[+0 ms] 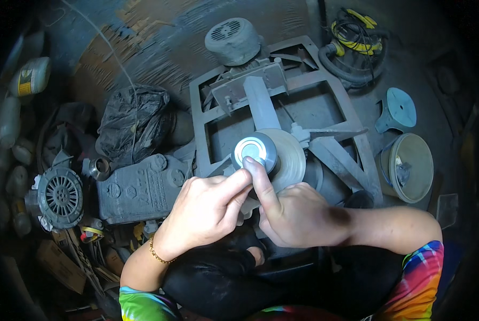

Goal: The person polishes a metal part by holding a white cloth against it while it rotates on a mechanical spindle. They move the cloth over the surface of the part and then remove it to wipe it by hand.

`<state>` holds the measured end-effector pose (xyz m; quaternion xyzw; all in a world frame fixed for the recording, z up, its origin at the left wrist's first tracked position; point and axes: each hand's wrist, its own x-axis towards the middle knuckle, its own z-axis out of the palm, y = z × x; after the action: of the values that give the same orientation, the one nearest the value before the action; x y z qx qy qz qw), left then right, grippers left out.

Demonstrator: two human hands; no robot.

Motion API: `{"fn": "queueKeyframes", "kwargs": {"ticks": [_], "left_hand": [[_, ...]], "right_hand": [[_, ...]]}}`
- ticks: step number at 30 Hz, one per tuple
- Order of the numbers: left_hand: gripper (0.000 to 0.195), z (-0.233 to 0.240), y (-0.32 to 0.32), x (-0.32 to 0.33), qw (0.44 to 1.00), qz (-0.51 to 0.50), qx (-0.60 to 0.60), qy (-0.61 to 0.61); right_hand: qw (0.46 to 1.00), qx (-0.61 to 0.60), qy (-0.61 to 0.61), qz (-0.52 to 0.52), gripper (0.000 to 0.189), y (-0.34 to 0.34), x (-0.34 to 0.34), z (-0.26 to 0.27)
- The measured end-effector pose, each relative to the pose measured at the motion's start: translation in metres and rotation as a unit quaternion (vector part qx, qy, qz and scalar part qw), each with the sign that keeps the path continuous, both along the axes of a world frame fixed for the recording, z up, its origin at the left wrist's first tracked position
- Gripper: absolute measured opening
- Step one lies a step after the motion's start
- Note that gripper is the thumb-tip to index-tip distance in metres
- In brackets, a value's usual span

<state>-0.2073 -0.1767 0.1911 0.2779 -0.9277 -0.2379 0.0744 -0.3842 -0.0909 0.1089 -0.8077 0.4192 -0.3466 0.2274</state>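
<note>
A round shiny metal part point(243, 145) with pale concentric rings faces up in front of me. My left hand point(205, 210) pinches its near edge, and a gold-coloured chain bracelet circles that wrist. My right hand point(295, 218) presses its thumb on the part's near side, while its other fingers curl underneath, partly hidden. Just behind and to the right is a pale grinding or buffing wheel point(289, 160). The metal part overlaps the wheel's left side in view; whether they touch, I cannot tell.
A belt point(259, 100) leads from the wheel towards a dusty electric motor point(233, 42) on a metal frame point(328, 80). Right stand a bucket point(426, 168), a blue stool point(400, 108) and a hose point(356, 76). Left are a grey tank point(139, 196), a vented round housing point(61, 196) and a black bag point(131, 120).
</note>
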Motion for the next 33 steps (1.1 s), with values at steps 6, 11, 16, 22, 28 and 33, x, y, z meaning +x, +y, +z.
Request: {"fn": "queueKeyframes", "kwargs": {"ticks": [6, 11, 16, 22, 28, 33], "left_hand": [[0.009, 0.000, 0.003, -0.002, 1.000, 0.015, -0.002, -0.007], [0.009, 0.000, 0.004, 0.000, 1.000, 0.016, -0.001, -0.006], [0.009, -0.001, 0.001, 0.004, 1.000, 0.009, -0.014, -0.020], [0.009, -0.002, 0.001, 0.006, 0.999, 0.014, -0.009, -0.030], [0.009, -0.001, 0.001, 0.007, 0.999, 0.016, -0.012, -0.031], [0.009, -0.003, 0.000, 0.006, 0.999, 0.013, -0.016, -0.038]], "right_hand": [[1.000, 0.005, -0.007, -0.001, 0.082, -0.001, -0.004, 0.004], [1.000, 0.003, 0.001, 0.005, 0.083, 0.000, -0.003, 0.006], [1.000, -0.016, -0.015, 0.003, 0.084, -0.002, 0.000, -0.001], [0.999, -0.023, -0.023, 0.005, 0.083, -0.003, 0.003, -0.002], [1.000, -0.025, -0.019, -0.002, 0.084, -0.003, 0.007, -0.005], [1.000, -0.015, -0.014, -0.003, 0.084, -0.003, 0.005, -0.004]]}}
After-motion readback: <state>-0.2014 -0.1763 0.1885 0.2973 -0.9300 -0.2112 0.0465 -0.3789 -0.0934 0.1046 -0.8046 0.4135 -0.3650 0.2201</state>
